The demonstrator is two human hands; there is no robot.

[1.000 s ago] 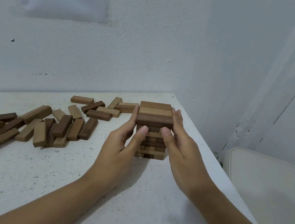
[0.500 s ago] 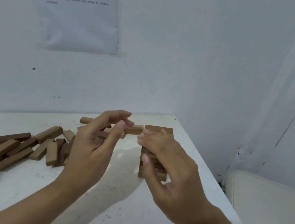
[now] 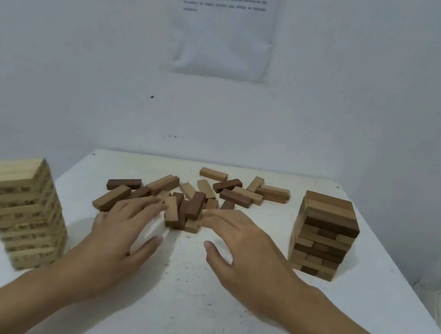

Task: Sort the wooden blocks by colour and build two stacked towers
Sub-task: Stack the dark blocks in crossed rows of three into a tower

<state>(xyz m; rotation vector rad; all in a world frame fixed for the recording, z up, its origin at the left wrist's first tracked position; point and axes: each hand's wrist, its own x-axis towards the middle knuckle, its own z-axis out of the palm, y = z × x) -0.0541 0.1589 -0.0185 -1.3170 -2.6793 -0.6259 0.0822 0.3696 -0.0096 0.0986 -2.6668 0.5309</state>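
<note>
Fingers (image 3: 147, 205) spread and empty on left hand (image 3: 118, 240) and right hand (image 3: 250, 257) at loose blocks (image 3: 194, 206) — likely light, rigid wood — pinch long sides.

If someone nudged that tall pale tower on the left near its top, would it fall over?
Probably it would tip rather than slide: the pale tower is tall and narrow, many layers high. Its blocks look merely stacked, so it would likely scatter. It stands near the left edge of the table, so pieces might drop off.
</note>
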